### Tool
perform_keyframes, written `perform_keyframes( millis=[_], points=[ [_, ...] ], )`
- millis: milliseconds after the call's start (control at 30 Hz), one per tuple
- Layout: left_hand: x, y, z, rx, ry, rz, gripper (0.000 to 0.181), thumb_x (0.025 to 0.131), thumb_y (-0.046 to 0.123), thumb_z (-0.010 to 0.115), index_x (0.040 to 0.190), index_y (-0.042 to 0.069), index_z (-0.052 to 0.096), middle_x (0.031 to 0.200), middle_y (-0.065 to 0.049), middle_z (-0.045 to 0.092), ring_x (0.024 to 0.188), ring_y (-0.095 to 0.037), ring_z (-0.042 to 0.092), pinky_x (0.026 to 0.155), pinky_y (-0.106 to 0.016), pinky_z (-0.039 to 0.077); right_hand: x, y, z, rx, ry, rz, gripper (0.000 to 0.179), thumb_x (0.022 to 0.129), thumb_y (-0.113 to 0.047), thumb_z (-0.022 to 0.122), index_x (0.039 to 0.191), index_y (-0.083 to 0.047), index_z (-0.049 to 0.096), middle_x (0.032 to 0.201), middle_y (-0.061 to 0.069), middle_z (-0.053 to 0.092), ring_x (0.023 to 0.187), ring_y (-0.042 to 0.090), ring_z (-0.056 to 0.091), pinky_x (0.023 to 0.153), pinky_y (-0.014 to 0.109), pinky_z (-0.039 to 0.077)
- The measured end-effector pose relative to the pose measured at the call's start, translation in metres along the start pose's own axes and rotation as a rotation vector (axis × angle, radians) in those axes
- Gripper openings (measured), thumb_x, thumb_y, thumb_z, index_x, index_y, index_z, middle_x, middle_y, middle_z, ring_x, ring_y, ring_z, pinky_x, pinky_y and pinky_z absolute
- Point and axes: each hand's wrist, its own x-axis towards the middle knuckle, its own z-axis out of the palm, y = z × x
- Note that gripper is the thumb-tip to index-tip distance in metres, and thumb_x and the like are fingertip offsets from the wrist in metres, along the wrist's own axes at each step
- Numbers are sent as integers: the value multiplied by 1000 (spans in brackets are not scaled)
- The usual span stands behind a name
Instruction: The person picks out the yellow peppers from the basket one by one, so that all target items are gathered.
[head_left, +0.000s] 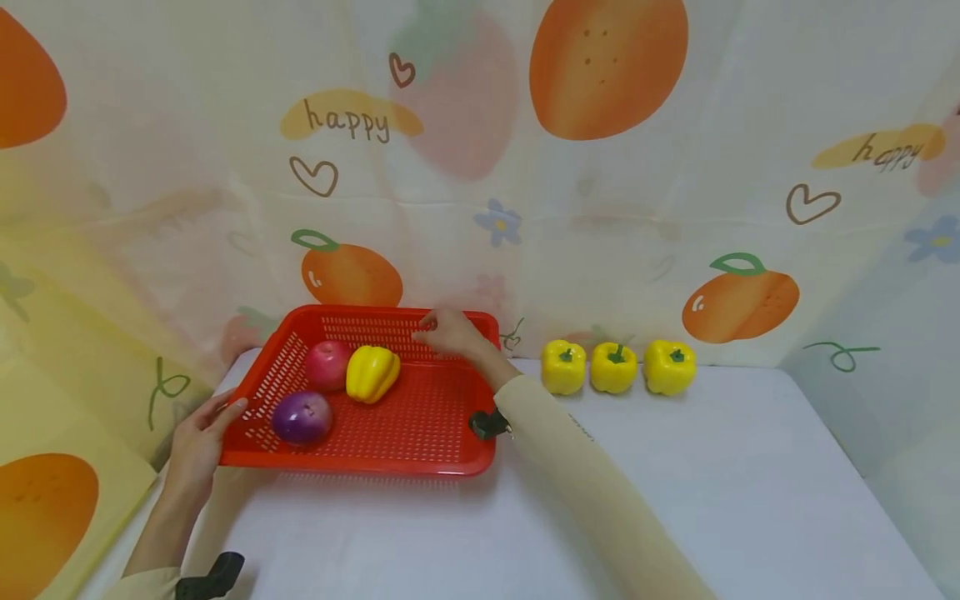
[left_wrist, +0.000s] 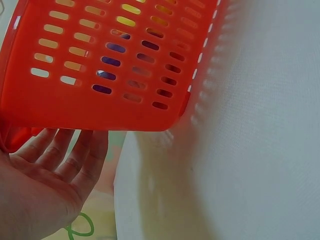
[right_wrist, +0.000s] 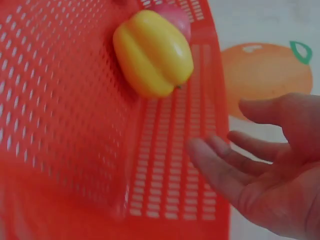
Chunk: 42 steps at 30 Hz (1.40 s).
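Observation:
A red plastic basket (head_left: 420, 417) with slotted walls sits on the white table, its near side raised off the surface. Inside are a yellow bell pepper (head_left: 372, 374), a red apple-like fruit (head_left: 327, 365) and a round purple vegetable (head_left: 302, 417), perhaps an onion. My left hand (head_left: 197, 446) grips the basket's left end, thumb over the rim and fingers on the outer side. Over the far right part of the basket hovers my right hand (head_left: 452, 332), its fingers loosely bent around nothing. In the right wrist view that hand (right_wrist: 270, 165) is apart from the bell pepper (right_wrist: 152, 55).
Three yellow bell peppers, the left one (head_left: 563, 367), the middle one (head_left: 613, 367) and the right one (head_left: 670, 367), stand in a row right of the basket. Behind the table (head_left: 720, 483) hangs a cloth (head_left: 600, 200) printed with fruit.

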Motion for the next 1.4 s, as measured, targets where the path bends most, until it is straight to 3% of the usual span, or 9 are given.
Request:
perform_keyframes(
  millis=[100,233,333,400,633,833,1000,1267,1400],
  points=[
    [1,0,-2,-26,3,7,44,95,34,65,134,18,53,81,23,61,69,0,62,59,-19,54,7,-5,12,41,-19,69,49,96,-29,65,134,-1,55,120,11,63,81,26,63,79,31,56],
    [0,1,-1,-36,5,13,39,94,35,65,130,21,57,81,23,61,69,0,62,59,-20,54,18,-6,32,102,-28,137,34,94,-32,66,104,0,62,78,6,56,71,26,57,81,35,55],
    [-1,0,1,-25,11,21,38,94,36,65,129,21,57,82,23,61,70,0,62,59,-20,54,20,-6,46,141,-43,170,34,93,-33,68,87,-4,52,70,3,42,81,31,60,85,40,55],
    [-2,-2,2,-17,24,31,38,95,36,65,128,20,58,82,23,62,70,1,62,59,-19,54,19,-7,54,146,-43,171,36,92,-34,68,95,-2,52,78,5,45,96,35,60,88,42,54],
    [-6,-8,6,5,64,28,39,95,35,64,129,17,58,84,23,62,70,1,60,58,-18,52,16,-9,75,98,42,192,51,85,-49,70,102,-3,57,84,6,53,76,19,50,67,28,45],
    [-3,-3,4,26,57,36,55,95,37,63,139,7,49,84,24,60,71,2,60,59,-18,53,19,-16,81,158,48,223,43,82,-41,77,93,-4,57,81,6,54,88,28,60,81,38,55],
    [-1,-2,4,69,54,26,57,96,38,62,141,5,47,84,25,58,72,3,60,60,-18,53,22,-16,76,180,27,224,40,80,-32,81,91,-4,54,81,6,53,84,27,61,80,38,57],
    [1,-2,3,49,39,31,53,96,37,62,139,8,49,84,25,59,71,2,61,59,-19,54,14,-20,61,50,38,63,66,79,-26,82,134,-4,52,118,8,61,99,21,57,89,31,52],
    [1,-4,2,44,44,17,54,96,36,62,140,9,48,84,25,59,70,2,60,58,-19,54,6,-26,52,-24,33,-28,73,79,-25,83,140,-7,49,125,7,60,104,20,57,88,28,52]
  ],
)
